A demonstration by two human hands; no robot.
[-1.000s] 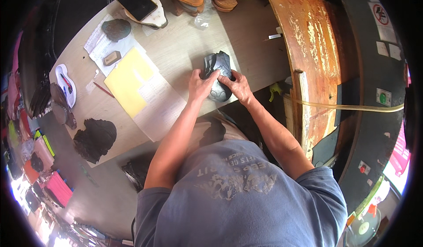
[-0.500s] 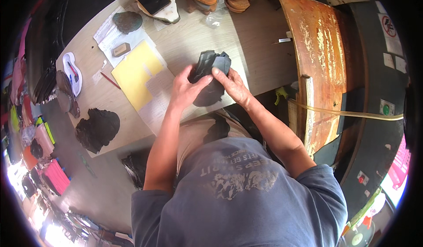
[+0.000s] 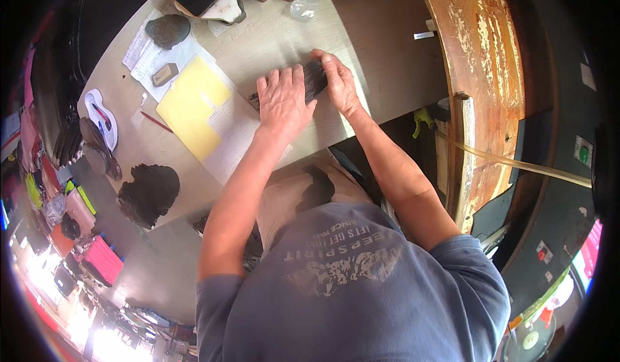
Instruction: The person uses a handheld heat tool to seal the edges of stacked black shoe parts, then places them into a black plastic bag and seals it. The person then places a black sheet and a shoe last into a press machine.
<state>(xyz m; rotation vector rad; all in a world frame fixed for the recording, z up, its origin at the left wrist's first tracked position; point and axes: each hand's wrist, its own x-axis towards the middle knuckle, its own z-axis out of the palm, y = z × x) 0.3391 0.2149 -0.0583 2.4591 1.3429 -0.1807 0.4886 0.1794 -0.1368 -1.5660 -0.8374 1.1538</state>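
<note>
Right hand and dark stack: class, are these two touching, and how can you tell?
Touching. The head view shows the right hand curled against the right-hand end of the dark stack, with no gap between them.

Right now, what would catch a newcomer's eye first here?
First, the left hand and right hand on a stack of black soles, above centre. Next, the bright yellow sheet to their left and the peeling brown wooden panel to their right.
</note>
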